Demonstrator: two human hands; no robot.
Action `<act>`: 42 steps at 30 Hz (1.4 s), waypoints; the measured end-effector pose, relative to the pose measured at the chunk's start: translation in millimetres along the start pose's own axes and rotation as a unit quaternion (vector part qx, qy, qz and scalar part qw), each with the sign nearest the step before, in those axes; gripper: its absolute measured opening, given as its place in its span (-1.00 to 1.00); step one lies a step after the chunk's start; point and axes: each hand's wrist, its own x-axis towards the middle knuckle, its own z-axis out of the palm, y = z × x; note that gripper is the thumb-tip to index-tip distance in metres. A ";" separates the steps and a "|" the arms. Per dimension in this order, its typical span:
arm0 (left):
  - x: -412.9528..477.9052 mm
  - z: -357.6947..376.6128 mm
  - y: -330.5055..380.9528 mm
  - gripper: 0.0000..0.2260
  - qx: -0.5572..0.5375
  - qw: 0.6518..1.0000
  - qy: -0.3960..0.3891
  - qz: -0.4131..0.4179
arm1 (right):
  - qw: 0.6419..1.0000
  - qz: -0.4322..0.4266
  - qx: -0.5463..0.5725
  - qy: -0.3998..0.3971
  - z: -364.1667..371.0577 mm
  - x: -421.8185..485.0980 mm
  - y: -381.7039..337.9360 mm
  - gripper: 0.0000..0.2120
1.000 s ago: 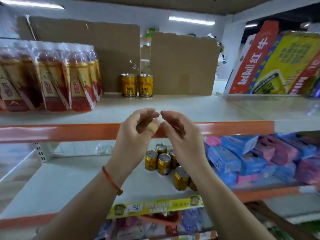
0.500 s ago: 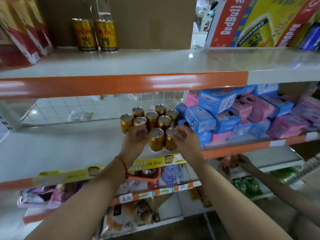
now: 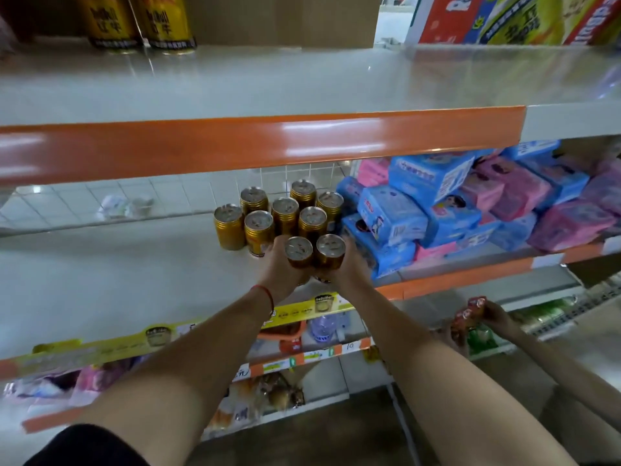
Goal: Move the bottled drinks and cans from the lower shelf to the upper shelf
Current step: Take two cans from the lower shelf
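The upper shelf (image 3: 302,82) sits at twelve o'clock over the lower shelf (image 3: 100,270), which carries the can cluster (image 3: 285,213). The left hand (image 3: 277,270) wraps one front can (image 3: 298,253) and the right hand (image 3: 351,269) wraps its three-o'clock neighbour (image 3: 331,251). A careless lift could knock the cluster or clip the orange lip (image 3: 268,142).

Both arms are extended forward from the lower edge of the view, with the forearms bare and converging toward the centre. The left hand (image 3: 277,269) is wrapped round one can (image 3: 298,252) from its left side. The right hand (image 3: 351,269) is wrapped round a second can (image 3: 330,250) from its right side. The hands are held close together at the same height, wrists nearly touching. Most of the fingers are hidden behind the cans. A red cord (image 3: 266,295) is worn on the left wrist.
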 end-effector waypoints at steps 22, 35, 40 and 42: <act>-42.0 -145.1 -98.8 -0.29 0.044 0.998 0.046 -0.005 | 0.983 -0.113 0.092 -0.115 84.5 -43.3 -68.6 -0.30; -40.4 -180.1 -103.7 -0.47 0.070 0.997 -0.002 0.023 | 0.977 -0.156 0.025 -0.146 77.5 -39.0 -68.5 -0.17; -38.8 -182.2 -90.6 -0.45 0.080 0.996 -0.012 0.031 | 0.970 -0.181 -0.006 -0.161 71.6 -32.9 -72.0 -0.23; -39.8 -183.5 -85.5 -0.45 0.072 0.996 -0.032 0.027 | 0.968 -0.188 -0.021 -0.165 69.5 -29.8 -73.8 -0.26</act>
